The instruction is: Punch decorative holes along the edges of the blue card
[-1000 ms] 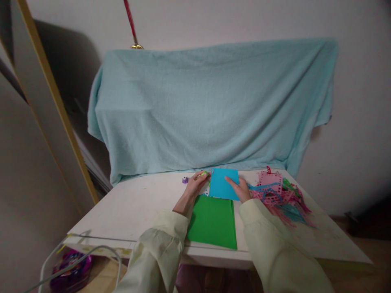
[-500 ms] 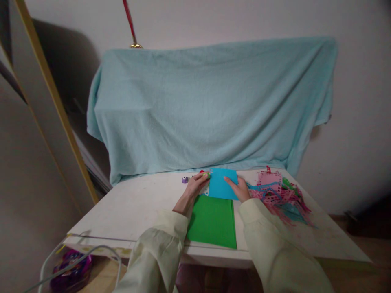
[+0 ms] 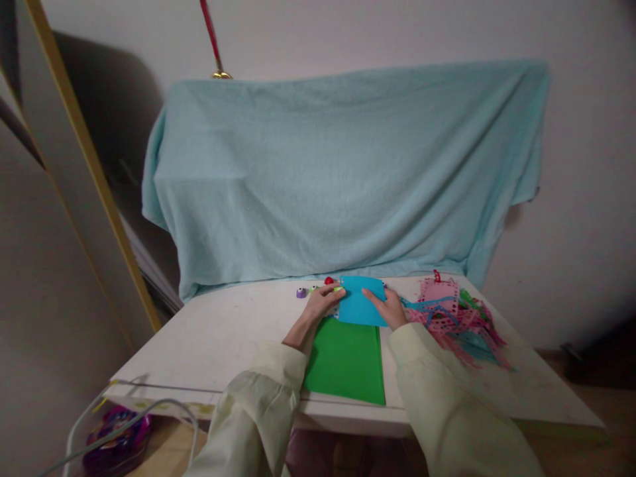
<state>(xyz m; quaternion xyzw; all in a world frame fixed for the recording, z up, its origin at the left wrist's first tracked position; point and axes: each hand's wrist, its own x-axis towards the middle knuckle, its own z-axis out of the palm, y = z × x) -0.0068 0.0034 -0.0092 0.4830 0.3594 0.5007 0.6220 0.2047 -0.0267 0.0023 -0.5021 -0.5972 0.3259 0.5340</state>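
Note:
A sheet of blue paper [image 3: 358, 308] is held up over the far end of a green sheet [image 3: 345, 364], with a few small holes at its upper left corner. My right hand [image 3: 391, 307] grips it by the right edge, thumb lying on top. At the left edge, the fingers of my left hand [image 3: 322, 301] close on a small green craft punch [image 3: 338, 289], mostly hidden by the fingers. Just beyond that hand are a purple punch [image 3: 301, 293] with an eye on it and a red one [image 3: 328, 281]. Blue punched bits show beneath the sheet's left edge.
Pink punched paper [image 3: 440, 291] and a tangle of coloured strips [image 3: 460, 331] lie on the right of the white table [image 3: 209, 331]. A light blue cloth [image 3: 348, 172] hangs behind. Cables [image 3: 169, 401] loop near the front left corner, beside a purple package [image 3: 116, 437].
The blue paper has shifted slightly left and down, and bends a little more. My left fingers have straightened over the green punch, and more of the red punch shows.

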